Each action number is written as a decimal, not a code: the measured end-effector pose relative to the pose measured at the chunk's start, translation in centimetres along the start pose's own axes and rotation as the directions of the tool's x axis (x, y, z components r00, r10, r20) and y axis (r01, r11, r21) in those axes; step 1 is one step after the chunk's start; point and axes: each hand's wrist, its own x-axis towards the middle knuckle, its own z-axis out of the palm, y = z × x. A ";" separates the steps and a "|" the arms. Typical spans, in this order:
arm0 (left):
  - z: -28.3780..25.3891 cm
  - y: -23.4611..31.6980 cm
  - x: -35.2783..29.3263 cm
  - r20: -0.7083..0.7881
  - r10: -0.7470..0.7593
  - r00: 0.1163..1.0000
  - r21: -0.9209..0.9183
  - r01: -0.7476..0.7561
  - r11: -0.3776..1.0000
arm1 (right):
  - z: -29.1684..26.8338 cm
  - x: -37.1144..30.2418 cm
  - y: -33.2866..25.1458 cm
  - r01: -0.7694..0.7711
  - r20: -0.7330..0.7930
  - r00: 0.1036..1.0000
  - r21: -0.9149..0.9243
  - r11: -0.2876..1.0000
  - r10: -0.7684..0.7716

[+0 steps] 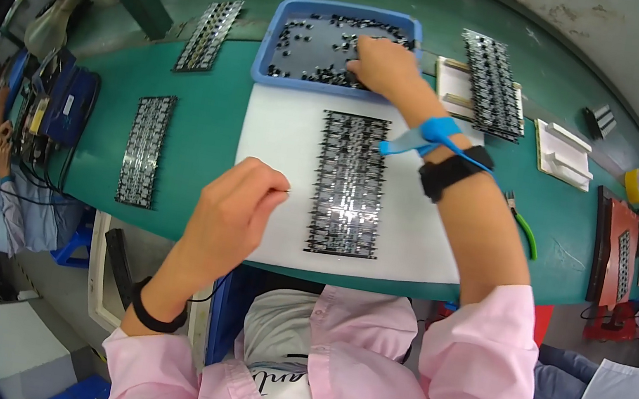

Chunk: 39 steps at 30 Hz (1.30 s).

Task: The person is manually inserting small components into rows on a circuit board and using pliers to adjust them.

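A dark circuit board panel (348, 186), covered in rows of small parts, lies lengthwise on a white mat (425, 216) in front of me. My left hand (237, 205) hovers over the mat's left side, thumb and forefinger pinched together; whatever tiny thing sits at their tips is too small to name. Across the mat, my right hand (384, 66) reaches into a shallow blue tray (262, 44) of loose small black components (331, 76). Its fingers are curled down at the components, and what they pinch is hidden. Both wrists wear black bands; the right also has a blue strap with a cord.
More board panels lie at left, one near (145, 149) and one farther (210, 36). A stack of panels (495, 85) rests on a white holder at right, by another white fixture (563, 154). Green-handled cutters (526, 228) lie on the right. Co-workers sit on both sides.
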 end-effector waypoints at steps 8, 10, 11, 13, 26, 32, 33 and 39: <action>2.1 -1.5 3.8 0.202 -0.106 0.974 -0.044 0.117 0.992 | 0.5 1.7 -0.6 -0.001 -0.090 0.996 0.239 0.971 0.024; 3.3 -2.0 4.9 0.206 -0.084 0.975 -0.033 0.093 0.995 | 0.8 2.1 1.0 0.093 -0.293 0.956 0.359 0.929 0.018; 3.9 -2.2 5.4 0.239 -0.134 0.962 -0.043 0.148 0.988 | 0.3 1.9 1.0 0.108 -0.297 0.955 0.374 0.921 0.008; 4.4 -2.5 5.5 0.272 -0.185 0.944 -0.042 0.203 0.978 | -1.2 1.0 1.2 0.118 -0.262 0.964 0.531 0.839 0.030; 5.3 -2.5 4.9 0.244 -0.133 0.961 0.003 0.136 0.991 | -8.8 -11.5 0.5 0.250 -0.149 0.968 0.668 0.701 -0.203; 5.7 -2.4 5.0 0.239 -0.114 0.964 0.043 0.107 0.993 | -8.3 -14.5 1.2 0.230 -0.147 0.973 0.661 0.714 -0.177; 5.7 -2.4 5.0 0.241 -0.114 0.964 0.046 0.106 0.993 | -8.2 -14.7 1.2 0.215 -0.136 0.977 0.657 0.722 -0.167; 5.7 -2.6 5.0 0.235 -0.059 0.970 0.061 0.046 0.997 | -7.7 -15.5 1.3 0.165 -0.100 0.986 0.675 0.719 -0.133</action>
